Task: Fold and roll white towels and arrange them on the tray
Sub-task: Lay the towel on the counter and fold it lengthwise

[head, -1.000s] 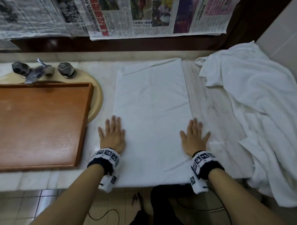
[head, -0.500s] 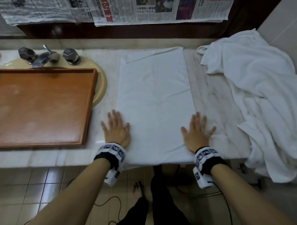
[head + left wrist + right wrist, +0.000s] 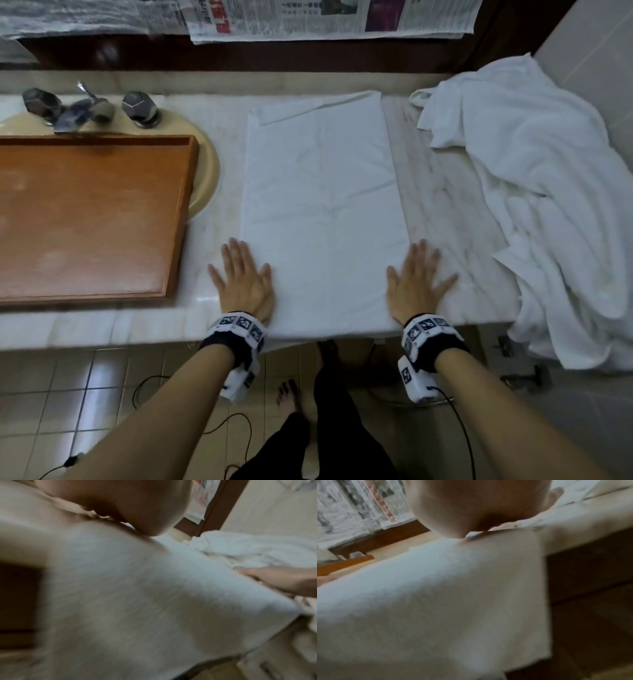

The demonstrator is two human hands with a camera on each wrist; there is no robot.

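A white towel folded into a long strip lies flat on the marble counter, its near end hanging over the front edge. My left hand lies flat with straight fingers on the strip's left near edge. On the right near edge, my right hand presses flat with fingers spread. Both wrist views show the same towel close up and blurred, under each palm. The wooden tray sits to the left, over the sink, with nothing on it.
A heap of loose white towels covers the counter's right end and hangs over the edge. A tap with two handles stands behind the tray. Newspaper hangs on the back wall. Cables lie on the tiled floor.
Both flat hands have slid toward me along the towel's side edges, close to the counter's front edge. The head view has tipped down, showing more floor.
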